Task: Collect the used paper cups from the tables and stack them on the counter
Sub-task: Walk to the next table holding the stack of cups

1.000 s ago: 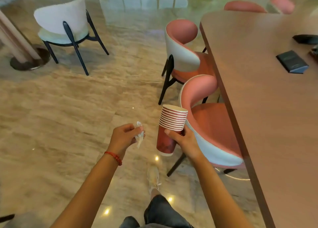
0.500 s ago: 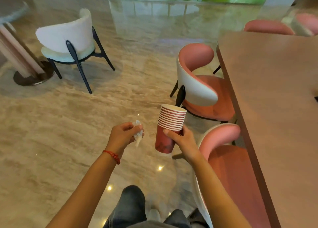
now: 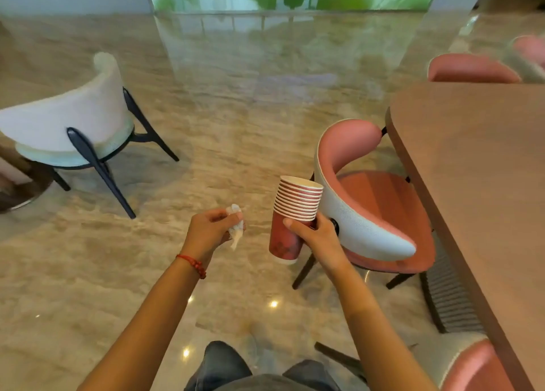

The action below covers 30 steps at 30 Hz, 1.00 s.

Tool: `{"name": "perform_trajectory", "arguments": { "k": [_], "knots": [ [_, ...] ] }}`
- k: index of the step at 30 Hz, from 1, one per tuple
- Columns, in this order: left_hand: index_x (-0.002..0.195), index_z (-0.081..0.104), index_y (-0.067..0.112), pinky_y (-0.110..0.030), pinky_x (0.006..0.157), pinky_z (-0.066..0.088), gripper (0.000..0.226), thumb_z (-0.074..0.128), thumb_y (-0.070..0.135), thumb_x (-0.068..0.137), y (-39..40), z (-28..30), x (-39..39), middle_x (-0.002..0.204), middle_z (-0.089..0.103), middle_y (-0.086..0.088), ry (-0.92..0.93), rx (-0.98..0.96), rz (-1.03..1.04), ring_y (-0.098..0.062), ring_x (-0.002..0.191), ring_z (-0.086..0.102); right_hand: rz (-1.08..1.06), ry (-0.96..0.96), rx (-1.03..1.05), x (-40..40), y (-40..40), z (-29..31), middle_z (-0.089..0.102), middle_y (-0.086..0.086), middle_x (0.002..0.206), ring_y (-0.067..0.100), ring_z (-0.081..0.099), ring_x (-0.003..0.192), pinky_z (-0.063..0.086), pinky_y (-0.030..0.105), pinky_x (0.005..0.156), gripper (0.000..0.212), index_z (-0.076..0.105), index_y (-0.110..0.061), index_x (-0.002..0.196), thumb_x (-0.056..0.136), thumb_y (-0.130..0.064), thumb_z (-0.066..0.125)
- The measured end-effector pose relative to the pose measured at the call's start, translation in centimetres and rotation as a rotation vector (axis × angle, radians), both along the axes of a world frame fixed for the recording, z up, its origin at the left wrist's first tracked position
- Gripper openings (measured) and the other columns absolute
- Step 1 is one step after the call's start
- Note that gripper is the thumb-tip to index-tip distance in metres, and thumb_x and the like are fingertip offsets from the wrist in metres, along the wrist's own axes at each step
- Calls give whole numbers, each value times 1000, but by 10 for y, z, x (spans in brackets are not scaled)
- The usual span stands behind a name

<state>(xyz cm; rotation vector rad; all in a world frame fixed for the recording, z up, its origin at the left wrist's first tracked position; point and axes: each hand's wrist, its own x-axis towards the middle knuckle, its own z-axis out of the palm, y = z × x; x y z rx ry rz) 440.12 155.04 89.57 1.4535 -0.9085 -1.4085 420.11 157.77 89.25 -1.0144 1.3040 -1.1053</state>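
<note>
1. As you stood on the marble floor (image 3: pixel 236 125), your right hand (image 3: pixel 317 238) held the stack of red paper cups (image 3: pixel 292 213), fingers curled round its lower part below the nested white rims.
2. The stack was upright with a slight tilt, in the air over the floor, just left of the nearest pink chair (image 3: pixel 371 196).
3. Your left hand (image 3: pixel 211 230) pinched a crumpled white tissue (image 3: pixel 236 224) between thumb and fingers, and a red bead bracelet (image 3: pixel 193 264) circled that wrist.
4. The two hands were near each other but apart.
5. The brown worktop (image 3: pixel 477 166) ran along your right, with the pink chair tucked at its edge.
6. A white chair (image 3: pixel 70 125) with dark legs stood well apart on your left.
</note>
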Motion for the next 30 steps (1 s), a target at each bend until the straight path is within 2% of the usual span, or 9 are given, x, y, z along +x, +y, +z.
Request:
{"name": "perform_trajectory", "arguments": {
  "k": [4,7,9,13,17,21,24,27,30],
  "knots": [
    [77,67,-2,-21,59,54,9,66,6,82,-88,1,4,65,69,-4,2,-14,-32,-13,61,66,-46,-9,12,0,-78,4,69,-3,105,7,67,93,54,20,75,42,59,-14,117,78,-16,73],
    [75,66,-3,-19,56,54,11,66,6,81,-147,-2,-1,60,69,-1,17,0,-74,-12,57,66,-76,-9,19,-4,-132,1,71,-6,101,6,68,93,54,19,76,35,61,-21,109,77,-14,74],
    [71,66,-1,-23,59,55,11,66,5,81,-192,-6,-8,61,69,-4,30,12,-77,-14,59,66,-83,-7,22,-8,-172,-2,71,-5,102,9,68,95,54,21,79,32,62,-25,106,78,-14,74],
    [69,65,0,-39,77,52,12,67,4,81,-282,-14,-25,69,65,-15,35,22,-69,-27,70,61,-94,-15,22,-21,-262,-11,71,0,104,14,67,97,55,29,85,28,62,-25,101,78,-13,74],
    [68,67,3,-35,72,53,13,67,4,80,-365,-15,-44,59,67,-4,25,47,-81,-26,69,62,-113,-10,49,-36,-349,-12,70,6,106,20,67,97,54,38,82,32,62,-18,107,78,-15,75],
    [66,69,6,-29,65,53,15,67,4,80,-468,-1,-65,59,68,-3,-3,31,-134,-22,65,62,-117,-45,41,-52,-449,4,70,-1,101,7,67,90,54,20,75,34,61,-16,109,78,-12,74],
    [67,69,7,-28,65,54,14,67,4,80,-530,0,-80,61,69,-4,-14,29,-159,-21,65,63,-139,-54,40,-62,-505,9,68,1,103,8,66,90,54,20,77,39,58,-10,115,79,-8,72],
    [67,69,9,-29,65,54,15,67,3,80,-591,-6,-99,59,69,-1,-5,52,-216,-20,63,63,-178,-59,28,-77,-559,6,68,-2,98,3,65,84,54,17,72,36,58,-11,111,79,-4,72],
    [70,69,8,-26,64,54,12,66,3,81,-662,-18,-119,58,69,1,-24,38,-288,-15,61,64,-258,-46,15,-95,-618,-5,69,-2,96,4,66,84,55,19,74,31,61,-12,107,79,-5,72]
  ]
}}
